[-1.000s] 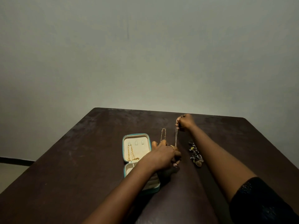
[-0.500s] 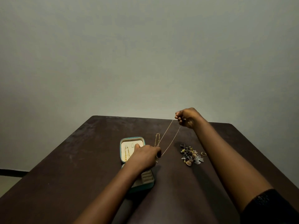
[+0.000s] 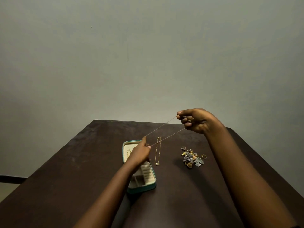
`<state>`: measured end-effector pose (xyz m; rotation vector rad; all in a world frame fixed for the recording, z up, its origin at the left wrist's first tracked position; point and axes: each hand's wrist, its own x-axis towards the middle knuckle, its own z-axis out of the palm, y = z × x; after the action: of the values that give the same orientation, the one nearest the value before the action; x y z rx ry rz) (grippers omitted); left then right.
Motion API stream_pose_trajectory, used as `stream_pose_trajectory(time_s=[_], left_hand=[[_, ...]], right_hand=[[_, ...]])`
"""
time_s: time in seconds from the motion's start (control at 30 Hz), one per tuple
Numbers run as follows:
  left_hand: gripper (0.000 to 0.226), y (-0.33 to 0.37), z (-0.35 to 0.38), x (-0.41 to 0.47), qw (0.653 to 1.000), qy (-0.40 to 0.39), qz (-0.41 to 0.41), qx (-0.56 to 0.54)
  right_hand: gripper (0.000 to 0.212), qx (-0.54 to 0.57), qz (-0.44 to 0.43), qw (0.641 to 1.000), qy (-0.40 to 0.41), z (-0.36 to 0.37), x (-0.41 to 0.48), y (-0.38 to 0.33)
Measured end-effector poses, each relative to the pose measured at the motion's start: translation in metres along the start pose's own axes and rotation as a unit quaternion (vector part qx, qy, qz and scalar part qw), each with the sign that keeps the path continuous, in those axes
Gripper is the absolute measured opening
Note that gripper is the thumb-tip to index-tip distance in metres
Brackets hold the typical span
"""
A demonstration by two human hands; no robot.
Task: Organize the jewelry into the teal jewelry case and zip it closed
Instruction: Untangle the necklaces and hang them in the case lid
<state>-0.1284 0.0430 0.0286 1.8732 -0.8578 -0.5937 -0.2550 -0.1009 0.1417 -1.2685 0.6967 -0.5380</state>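
As it hangs taut, thin chain [image 3: 162, 126]: two strands in the air between both hands.
Left hand [image 3: 139, 153]: fingertips pinch the near end, above the case lid.
Right hand [image 3: 197, 120]: curled fingers pinch the far end (held higher).
Teal jewelry case [image 3: 143, 189]: open on the table [image 3: 82, 162], under the left wrist.
Beaded chain [image 3: 158, 151]: flat, just right of the case.
Pile of small jewelry [image 3: 192, 157]: further right.

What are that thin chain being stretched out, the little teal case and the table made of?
The thin chain looks like fine gold-toned metal, glinting faintly; real gold cannot be told. The teal case has a smooth shell, possibly faux leather, and a cream, velvety-looking lining with padded ring rolls. The table is dark brown, matte and scuffed, likely wood or laminate.
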Motion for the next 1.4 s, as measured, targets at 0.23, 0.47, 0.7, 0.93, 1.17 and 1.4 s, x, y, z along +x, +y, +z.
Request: stream_pose_trajectory(time_s=[0.23, 0.47, 0.7, 0.93, 1.17, 1.4], left_hand=[[0.018, 0.021, -0.013, -0.012, 0.777, -0.010, -0.073, -0.625], [0.033, 0.019, -0.024, -0.016, 0.662, -0.034, 0.006, -0.749], [0.028, 0.031, -0.027, -0.029, 0.807, -0.084, 0.035, -0.584], [0.026, 0.047, -0.026, -0.039, 0.915, -0.097, 0.088, -0.381], [0.033, 0.048, -0.026, -0.039, 0.952, -0.130, 0.092, -0.263], [0.037, 0.045, -0.027, -0.039, 0.953, -0.183, 0.051, -0.237]], right_hand=[[0.012, 0.084, 0.001, 0.996, -0.027, 0.004, -0.025, 0.004], [0.017, 0.204, 0.031, 0.978, -0.026, 0.006, -0.031, 0.012], [0.011, 0.208, 0.024, 0.978, 0.001, 0.012, -0.036, 0.020], [0.019, 0.207, 0.017, 0.978, -0.026, 0.027, -0.045, 0.020], [0.034, 0.040, -0.058, 0.997, -0.041, 0.037, -0.053, 0.026], [0.034, -0.166, -0.110, 0.980, -0.013, 0.038, -0.051, 0.029]])
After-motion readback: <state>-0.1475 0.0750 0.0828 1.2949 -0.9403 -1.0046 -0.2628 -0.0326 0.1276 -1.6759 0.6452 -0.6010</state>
